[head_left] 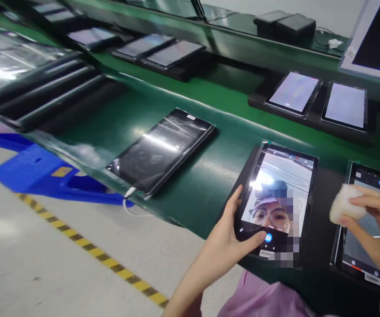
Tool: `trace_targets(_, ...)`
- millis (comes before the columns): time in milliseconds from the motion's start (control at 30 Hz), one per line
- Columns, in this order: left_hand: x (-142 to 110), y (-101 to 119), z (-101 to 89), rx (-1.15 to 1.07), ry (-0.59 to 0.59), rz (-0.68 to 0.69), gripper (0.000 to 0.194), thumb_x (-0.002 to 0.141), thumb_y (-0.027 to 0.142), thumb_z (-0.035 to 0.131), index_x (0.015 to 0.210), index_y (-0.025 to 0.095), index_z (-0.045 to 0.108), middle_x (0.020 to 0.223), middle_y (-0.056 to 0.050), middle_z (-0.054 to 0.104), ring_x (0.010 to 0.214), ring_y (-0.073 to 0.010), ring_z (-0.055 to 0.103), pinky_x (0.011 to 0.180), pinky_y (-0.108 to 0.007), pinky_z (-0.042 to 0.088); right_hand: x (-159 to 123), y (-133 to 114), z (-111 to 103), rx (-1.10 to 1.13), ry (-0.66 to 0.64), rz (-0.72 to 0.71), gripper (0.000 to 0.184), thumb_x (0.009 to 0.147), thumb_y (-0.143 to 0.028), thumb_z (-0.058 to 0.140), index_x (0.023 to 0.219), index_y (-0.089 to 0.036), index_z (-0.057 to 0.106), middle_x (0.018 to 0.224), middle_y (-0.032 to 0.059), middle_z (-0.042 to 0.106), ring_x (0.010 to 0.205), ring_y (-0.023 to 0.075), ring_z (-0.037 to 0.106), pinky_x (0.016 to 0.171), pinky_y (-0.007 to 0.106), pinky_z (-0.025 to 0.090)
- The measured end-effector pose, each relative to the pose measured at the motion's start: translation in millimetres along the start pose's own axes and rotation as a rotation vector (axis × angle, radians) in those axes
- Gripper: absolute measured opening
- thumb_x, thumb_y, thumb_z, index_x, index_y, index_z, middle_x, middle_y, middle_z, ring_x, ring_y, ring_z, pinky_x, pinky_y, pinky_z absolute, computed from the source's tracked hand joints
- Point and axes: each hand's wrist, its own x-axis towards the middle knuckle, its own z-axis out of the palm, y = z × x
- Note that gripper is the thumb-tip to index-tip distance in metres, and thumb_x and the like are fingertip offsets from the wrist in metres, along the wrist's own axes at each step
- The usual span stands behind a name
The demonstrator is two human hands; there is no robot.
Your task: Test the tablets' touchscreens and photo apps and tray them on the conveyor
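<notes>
Left hand (229, 240) grips lit tablet (277, 202) at its lower-left corner, thumb on screen; tablet lies on green belt (190, 176). Right hand (375, 233) pinches white cloth wad (345, 208) above neighbouring tablet (362, 246)

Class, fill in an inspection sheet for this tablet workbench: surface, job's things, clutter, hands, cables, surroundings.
Surface: green bench, glossy.
Job's things: lit tablet showing its camera screen; white pad.
Clutter: dark tablet lying flat; second tablet at right; lit tablets behind.
Hands: left hand grips the lit tablet's lower corner, thumb on screen; right hand pinches the pad.
Cables: white cable plugged into the dark tablet.
Surroundings: grey floor, striped tape, blue pallet.
</notes>
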Motion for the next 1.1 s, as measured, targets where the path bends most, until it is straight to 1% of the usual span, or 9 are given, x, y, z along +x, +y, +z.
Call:
trace_targets(100, -0.9, 1.7, 0.4, 0.044, 0.0, -0.025, 0.119, 0.077, 0.059, 0.081, 0.169, 0.024, 0.015, 0.171, -0.019, 0.036, 0.157, -0.0429, 0.037, 0.124, -0.057, 0.042, 10.6, -10.8, 31.5, 0.091, -0.068, -0.093, 0.012, 0.097, -0.031, 0.074, 0.104, -0.034, 0.066, 0.137, 0.0013, 0.068, 0.124, 0.0283, 0.067, 0.097, 0.047, 0.058)
trace_targets(200, -2.9, 3.7, 0.1, 0.115, 0.008, -0.043, 0.118, 0.077, 0.058, 0.08, 0.169, 0.024, 0.013, 0.172, -0.019, 0.034, 0.159, -0.0446, 0.032, 0.124, -0.061, 0.039, 12.9, -17.3, 43.9, 0.124, -0.101, -0.108, 0.014, 0.097, -0.021, 0.071, 0.1, -0.032, 0.064, 0.135, -0.0006, 0.069, 0.122, 0.0231, 0.068, 0.093, 0.04, 0.058)
trace_targets(300, -5.6, 6.9, 0.8, 0.161, -0.009, -0.042, 0.118, 0.078, 0.056, 0.08, 0.169, 0.027, 0.011, 0.173, -0.018, 0.033, 0.158, -0.0451, 0.032, 0.123, -0.062, 0.04, 10.5, -18.3, 44.1, 0.131, -0.118, -0.116, 0.017, 0.096, -0.016, 0.07, 0.099, -0.031, 0.064, 0.133, -0.0021, 0.069, 0.118, 0.0194, 0.069, 0.09, 0.035, 0.058)
trace_targets(467, -9.0, 8.8, 2.7, 0.208, 0.004, -0.075, 0.121, 0.079, 0.048, 0.081, 0.17, 0.032, 0.004, 0.168, -0.017, 0.041, 0.156, -0.0467, 0.037, 0.119, -0.067, 0.043, 8.6, -17.2, 41.7, 0.145, -0.13, -0.111, 0.02, 0.095, -0.012, 0.071, 0.098, -0.031, 0.065, 0.134, -0.003, 0.069, 0.116, 0.0172, 0.069, 0.091, 0.032, 0.058)
trace_targets(700, -9.5, 1.1, -11.2, 0.114, -0.134, -0.017, 0.13, 0.074, 0.052, 0.086, 0.17, 0.033, 0.0, 0.175, -0.017, 0.027, 0.161, -0.0444, 0.026, 0.126, -0.066, 0.034, 10.8, -17.1, 41.9, 0.144, -0.134, -0.136, 0.021, 0.095, -0.011, 0.071, 0.098, -0.03, 0.064, 0.134, -0.0023, 0.069, 0.12, 0.0174, 0.068, 0.087, 0.029, 0.06)
trace_targets(800, -9.9, 2.9, -13.4, 0.133, -0.146, -0.023, 0.132, 0.075, 0.053, 0.087, 0.17, 0.035, -0.002, 0.175, -0.017, 0.025, 0.161, -0.0453, 0.024, 0.125, -0.067, 0.034, 10.9, -17.3, 41.5, 0.135, -0.131, -0.148, 0.021, 0.095, -0.01, 0.071, 0.098, -0.03, 0.065, 0.134, -0.0026, 0.069, 0.117, 0.0164, 0.07, 0.086, 0.028, 0.061)
trace_targets(900, -10.9, 6.9, -9.3, 0.157, -0.113, -0.059, 0.132, 0.075, 0.052, 0.087, 0.17, 0.036, -0.004, 0.172, -0.017, 0.032, 0.159, -0.0459, 0.03, 0.121, -0.066, 0.04, 10.6, -17.9, 43.4, 0.14, -0.12, -0.163, 0.021, 0.094, -0.009, 0.07, 0.096, -0.029, 0.064, 0.133, -0.0029, 0.069, 0.111, 0.0153, 0.071, 0.085, 0.027, 0.061)
trace_targets(1000, -12.5, 9.1, -3.4, 0.185, -0.052, -0.093, 0.133, 0.074, 0.047, 0.087, 0.17, 0.037, -0.004, 0.165, -0.017, 0.042, 0.151, -0.0461, 0.044, 0.116, -0.064, 0.047, 10.1, -21.8, 46.9, 0.144, -0.112, -0.164, 0.023, 0.094, -0.006, 0.069, 0.095, -0.029, 0.064, 0.132, -0.0025, 0.07, 0.115, 0.0165, 0.071, 0.086, 0.028, 0.061)
trace_targets(1100, -13.7, 7.4, -1.2, 0.164, -0.017, -0.068, 0.132, 0.072, 0.047, 0.087, 0.17, 0.036, -0.001, 0.16, -0.018, 0.046, 0.144, -0.0448, 0.053, 0.114, -0.062, 0.05, 10.0, -27.4, 42.2, 0.204, -0.134, -0.148, 0.023, 0.094, -0.006, 0.069, 0.094, -0.029, 0.065, 0.131, -0.0025, 0.071, 0.116, 0.0184, 0.071, 0.086, 0.031, 0.062)
